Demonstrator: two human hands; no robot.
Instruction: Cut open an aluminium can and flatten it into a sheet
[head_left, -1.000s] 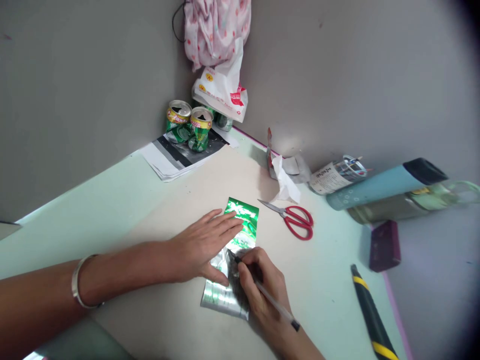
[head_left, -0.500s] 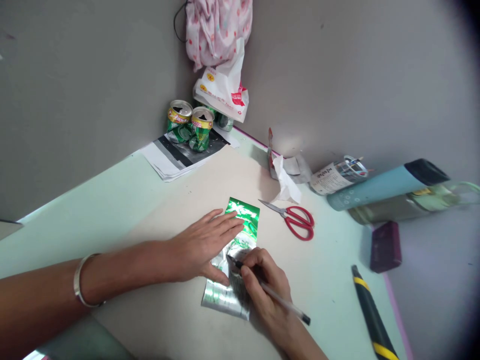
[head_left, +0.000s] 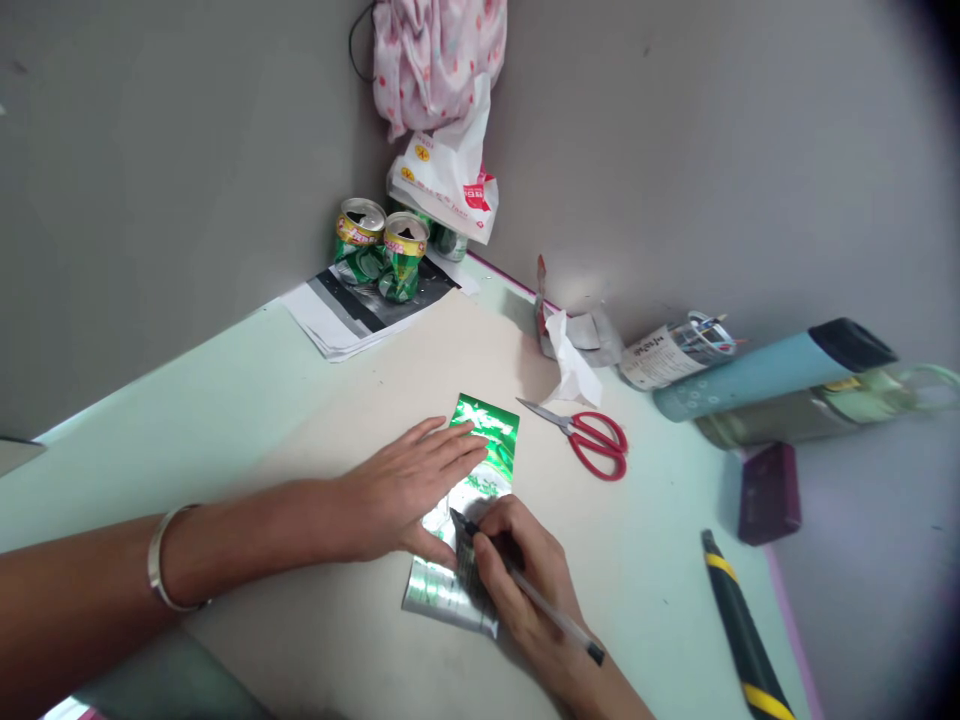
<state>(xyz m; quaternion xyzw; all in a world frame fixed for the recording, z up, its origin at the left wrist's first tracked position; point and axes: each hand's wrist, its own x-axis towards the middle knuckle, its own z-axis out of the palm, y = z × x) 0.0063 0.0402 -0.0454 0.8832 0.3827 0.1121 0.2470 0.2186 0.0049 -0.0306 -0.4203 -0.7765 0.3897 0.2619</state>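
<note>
A shiny green and silver sheet, printed like a flattened drinks can, lies on the beige mat. My left hand rests over its left side, with fingers stretched out and the thumb pointing down towards the sheet's lower half. Pinched in my right hand is a clear pen with black ends. Its tip is at the sheet's middle, between my left thumb and fingers. Red-handled scissors lie to the right of the sheet. Part of the sheet is hidden under both hands.
Two crumpled green cans stand on papers at the back, beside a tissue pack. Along the right are a pen cup, a blue bottle, a purple box and a black-and-yellow tool.
My right hand and the pen have shifted slightly left, and the pen's back end has swung down and left. My left hand and the sheet look almost unmoved.
</note>
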